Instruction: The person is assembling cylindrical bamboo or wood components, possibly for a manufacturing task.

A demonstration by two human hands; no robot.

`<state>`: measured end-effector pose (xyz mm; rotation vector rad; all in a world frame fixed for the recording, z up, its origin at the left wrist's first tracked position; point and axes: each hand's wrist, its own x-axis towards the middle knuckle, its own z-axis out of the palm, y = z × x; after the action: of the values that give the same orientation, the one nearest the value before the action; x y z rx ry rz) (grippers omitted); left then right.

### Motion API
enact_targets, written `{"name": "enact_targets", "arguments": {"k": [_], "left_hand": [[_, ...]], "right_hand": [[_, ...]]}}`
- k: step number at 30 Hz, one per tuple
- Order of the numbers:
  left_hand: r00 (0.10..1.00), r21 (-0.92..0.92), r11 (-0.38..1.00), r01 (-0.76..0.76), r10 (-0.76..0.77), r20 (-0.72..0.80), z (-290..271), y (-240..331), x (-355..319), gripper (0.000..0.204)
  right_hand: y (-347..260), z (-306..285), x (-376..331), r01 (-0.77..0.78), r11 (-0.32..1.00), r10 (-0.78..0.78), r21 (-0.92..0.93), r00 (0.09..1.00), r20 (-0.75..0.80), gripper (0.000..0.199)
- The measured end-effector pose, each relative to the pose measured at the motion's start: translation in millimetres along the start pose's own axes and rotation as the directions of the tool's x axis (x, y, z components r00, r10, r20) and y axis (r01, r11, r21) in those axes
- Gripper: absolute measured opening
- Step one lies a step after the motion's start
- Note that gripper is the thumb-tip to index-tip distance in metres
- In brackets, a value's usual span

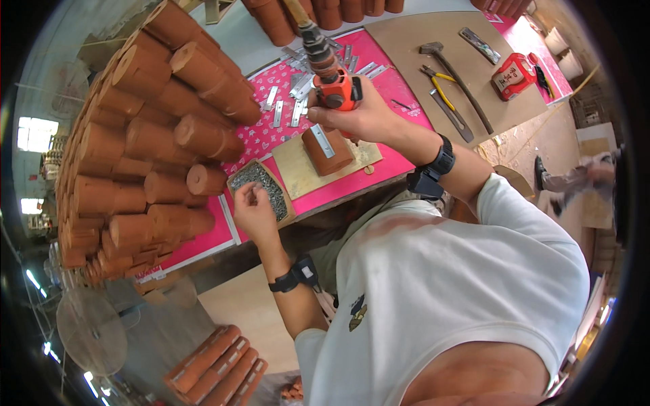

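My right hand [369,116] grips a red cordless drill [336,93] over the pink tabletop, its nose pointing to the far side. Just below the drill lies a short terracotta-coloured cylinder [332,160] with a silver metal strip [321,141] along its top. The cylinder rests on a pale wooden board [296,172]. My left hand [252,211] is over the near left side of a shallow box [289,215] full of small grey screws [276,197]. Its fingers are pinched together; what they hold, if anything, is too small to make out.
Stacked terracotta-coloured cylinders [145,135] rise high on the left. Loose metal strips [277,113] lie beyond the drill. A brown sheet on the right carries a hammer [464,84], yellow-handled pliers [440,80] and a red container [512,78]. Another person's legs [575,179] show at far right.
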<state>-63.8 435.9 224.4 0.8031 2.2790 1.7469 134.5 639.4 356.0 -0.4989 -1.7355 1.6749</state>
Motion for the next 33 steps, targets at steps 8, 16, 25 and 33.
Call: {"name": "enact_targets", "arguments": {"k": [8, 16, 25, 33], "left_hand": [[0.904, -0.38, 0.891, 0.247, -0.07, 0.422, 52, 56, -30, 0.018], [0.897, -0.463, 0.853, 0.241, -0.014, 0.442, 84, 56, -45, 0.017], [0.91, -0.491, 0.848, 0.2, 0.025, 0.414, 87, 50, -47, 0.014], [0.919, -0.508, 0.838, 0.201, 0.019, 0.394, 91, 50, -45, 0.013]], "right_hand": [[-24, 12, 27, 0.125, 0.984, -0.128, 0.13, 0.992, 0.011, 0.017], [-37, 30, 32, 0.12, 0.972, -0.13, 0.2, 0.991, 0.035, 0.016], [-33, 35, 26, 0.117, 0.978, -0.12, 0.173, 0.993, 0.006, 0.015], [-34, 35, 27, 0.128, 0.978, -0.136, 0.168, 0.99, 0.034, 0.015]]}}
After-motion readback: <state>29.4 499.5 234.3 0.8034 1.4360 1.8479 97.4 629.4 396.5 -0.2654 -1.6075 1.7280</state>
